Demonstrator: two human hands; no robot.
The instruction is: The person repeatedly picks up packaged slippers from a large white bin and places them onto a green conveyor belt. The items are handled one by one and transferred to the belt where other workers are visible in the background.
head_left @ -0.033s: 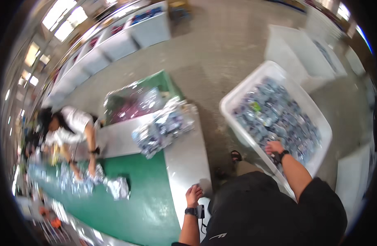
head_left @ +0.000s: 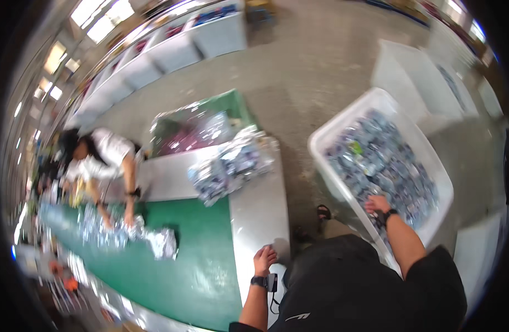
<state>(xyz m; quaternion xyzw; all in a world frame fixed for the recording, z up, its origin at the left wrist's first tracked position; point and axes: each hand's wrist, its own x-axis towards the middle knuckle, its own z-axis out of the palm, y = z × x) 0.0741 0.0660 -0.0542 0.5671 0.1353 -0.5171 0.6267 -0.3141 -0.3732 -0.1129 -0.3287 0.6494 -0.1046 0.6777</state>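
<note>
My right hand [head_left: 378, 205] reaches into a white plastic tub [head_left: 336, 123], its fingers closed among small clear plastic packets [head_left: 395, 160]. A shiny packet lies at its fingertips, but blur hides whether it is gripped. Above the grey metal border [head_left: 260, 210] of the worktable hovers my left hand [head_left: 264, 259], fingers curled together. Any small thing in them is hidden. Beyond it, a heap of filled clear bags [head_left: 232, 166] rests across the table corner.
Left of me, a co-worker in a white top [head_left: 113, 152] handles shiny packets [head_left: 107, 229] on the green surface [head_left: 193, 276]. A plastic-lined green crate [head_left: 240, 108] stands behind the table. White bins [head_left: 224, 36] line the back, and another white bin [head_left: 401, 77] stands beyond the tub.
The view has shifted slightly, so the surroundings sit a little farther right. My hands keep nearly the same positions, and the co-worker's hands stay at the shiny packets.
</note>
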